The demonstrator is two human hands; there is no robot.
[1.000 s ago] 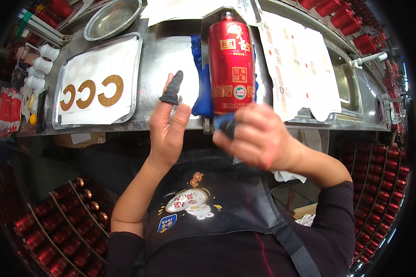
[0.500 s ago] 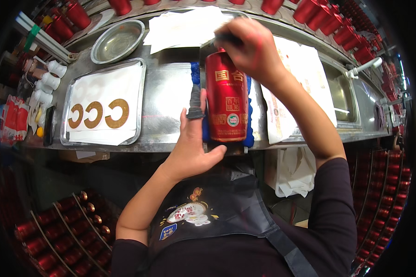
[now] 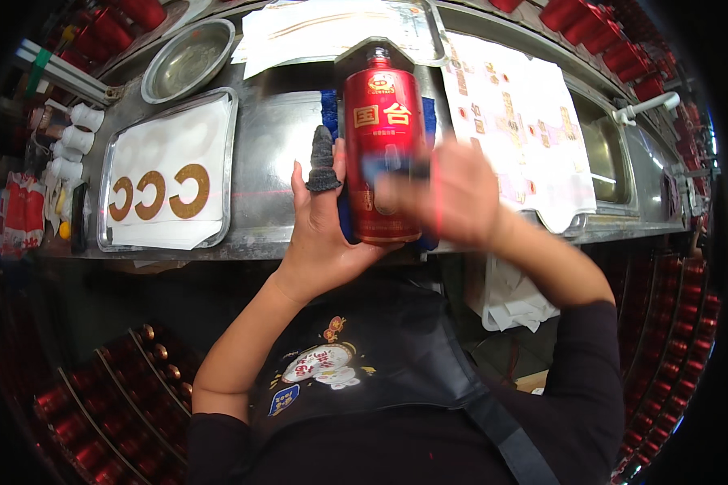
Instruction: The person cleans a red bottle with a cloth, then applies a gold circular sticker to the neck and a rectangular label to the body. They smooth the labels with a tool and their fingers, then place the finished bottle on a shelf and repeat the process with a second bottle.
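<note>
A red bottle with gold print and a dark neck lies on its back over a blue pad, neck pointing away from me. My left hand cups its lower left side, thumb near the base, fingers stretched along the body. Dark wrapping covers one of those fingers. Across the bottle's lower right front, my right hand is closed and smeared by motion. From it sticks a flat dark piece, bluish at its end, touching or just over the bottle; its exact kind is blurred.
At left, a metal tray holds white paper with gold C-shaped decals. Beyond it stands a metal bowl. Decal sheets lie at right beside a sink with a white tap. Racked red bottles flank me below.
My right hand has come down from the bottle's neck to its lower front, baring the neck and upper print. My left hand stays at the lower left side. The view has shifted slightly.
</note>
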